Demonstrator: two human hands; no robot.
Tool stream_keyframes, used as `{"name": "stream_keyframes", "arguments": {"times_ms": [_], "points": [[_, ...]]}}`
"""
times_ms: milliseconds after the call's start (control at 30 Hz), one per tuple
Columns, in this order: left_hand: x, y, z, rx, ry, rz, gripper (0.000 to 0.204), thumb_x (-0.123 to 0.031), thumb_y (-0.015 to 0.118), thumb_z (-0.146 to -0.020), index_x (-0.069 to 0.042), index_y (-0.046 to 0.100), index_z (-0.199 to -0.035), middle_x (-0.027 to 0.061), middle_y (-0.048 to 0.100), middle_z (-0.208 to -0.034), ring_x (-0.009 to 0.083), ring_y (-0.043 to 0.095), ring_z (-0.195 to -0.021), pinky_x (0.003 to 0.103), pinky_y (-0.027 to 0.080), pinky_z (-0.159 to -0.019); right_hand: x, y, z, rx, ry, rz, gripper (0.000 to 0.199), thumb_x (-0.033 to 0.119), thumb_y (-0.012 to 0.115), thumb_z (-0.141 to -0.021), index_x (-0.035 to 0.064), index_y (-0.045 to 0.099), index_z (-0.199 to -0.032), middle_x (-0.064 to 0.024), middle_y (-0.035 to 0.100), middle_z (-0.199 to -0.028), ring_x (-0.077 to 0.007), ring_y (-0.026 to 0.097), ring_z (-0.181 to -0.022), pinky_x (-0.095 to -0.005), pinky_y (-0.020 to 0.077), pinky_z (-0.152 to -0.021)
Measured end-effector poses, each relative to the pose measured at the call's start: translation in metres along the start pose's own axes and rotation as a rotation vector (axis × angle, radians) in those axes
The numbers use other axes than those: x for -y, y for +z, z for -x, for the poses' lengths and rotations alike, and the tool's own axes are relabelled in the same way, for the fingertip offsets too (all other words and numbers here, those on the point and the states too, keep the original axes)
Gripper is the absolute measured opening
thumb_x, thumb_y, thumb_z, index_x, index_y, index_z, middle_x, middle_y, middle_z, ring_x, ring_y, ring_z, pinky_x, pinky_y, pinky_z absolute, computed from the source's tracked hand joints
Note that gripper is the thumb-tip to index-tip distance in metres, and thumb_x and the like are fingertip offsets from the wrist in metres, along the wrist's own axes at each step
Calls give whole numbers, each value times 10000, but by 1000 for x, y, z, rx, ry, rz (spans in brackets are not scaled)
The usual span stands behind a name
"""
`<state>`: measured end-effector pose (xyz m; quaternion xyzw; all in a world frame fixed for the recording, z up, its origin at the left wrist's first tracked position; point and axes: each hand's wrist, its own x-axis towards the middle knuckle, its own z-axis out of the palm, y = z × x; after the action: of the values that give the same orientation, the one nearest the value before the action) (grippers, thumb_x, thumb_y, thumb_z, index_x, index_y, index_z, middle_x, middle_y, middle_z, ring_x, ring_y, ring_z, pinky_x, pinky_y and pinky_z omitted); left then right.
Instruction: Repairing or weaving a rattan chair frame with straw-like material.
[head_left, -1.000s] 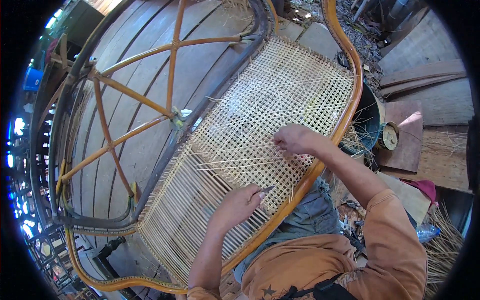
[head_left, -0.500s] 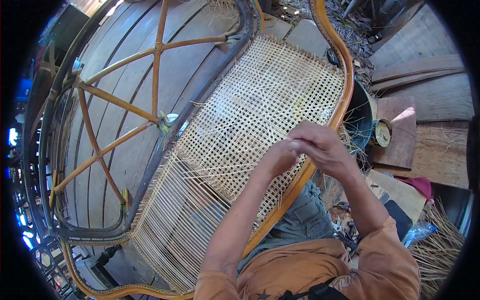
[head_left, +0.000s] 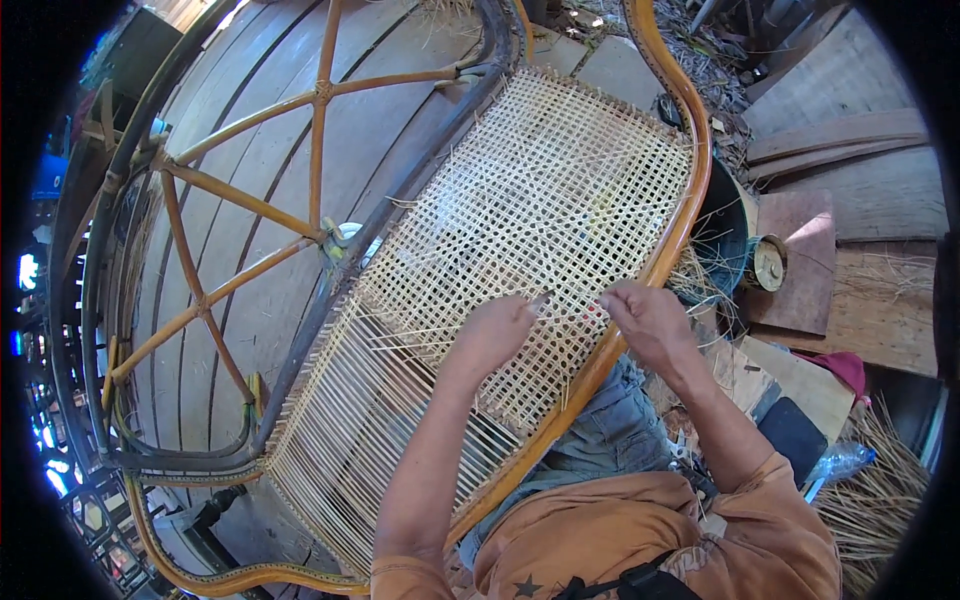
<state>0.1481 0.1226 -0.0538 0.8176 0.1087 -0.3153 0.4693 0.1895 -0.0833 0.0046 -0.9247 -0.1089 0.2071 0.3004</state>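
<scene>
Hands (head_left: 570,325) now closer, strand perhaps between fingertips.

A rattan furniture workshop: a half-woven cane seat (head_left: 500,270) at centre, loose cane strands (head_left: 880,500) lower right, plank floor (head_left: 850,170).

Woven panel across the person's lap, hands side by side on it.

The woven panel (head_left: 540,200) sits inside the bent frame (head_left: 690,190); the left hand (head_left: 492,332) and right hand (head_left: 645,318) rest near its right rail. A round tin (head_left: 768,263) stands right of the frame, on the boards (head_left: 860,190).
</scene>
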Motion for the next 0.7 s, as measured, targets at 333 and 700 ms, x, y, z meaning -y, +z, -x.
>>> {"name": "stream_keyframes", "arguments": {"times_ms": [333,700], "points": [[-45,-10,-26,-54,168,-816,194,-202,528,-830,-63,661,-853,133,661,-763,301,657,-732,413,514,-624,-5,25,-8,-37,159,209,230,215,514,-777,7,609,-746,-218,614,-715,-388,609,-701,-464,483,-658],[-89,-7,-40,96,198,-1011,168,-124,561,-786,-72,701,-863,117,684,-867,250,672,-817,358,521,-688,0,36,-6,-17,179,236,219,195,528,-770,-4,612,-736,-229,610,-703,-388,613,-685,-460,491,-659]]}}
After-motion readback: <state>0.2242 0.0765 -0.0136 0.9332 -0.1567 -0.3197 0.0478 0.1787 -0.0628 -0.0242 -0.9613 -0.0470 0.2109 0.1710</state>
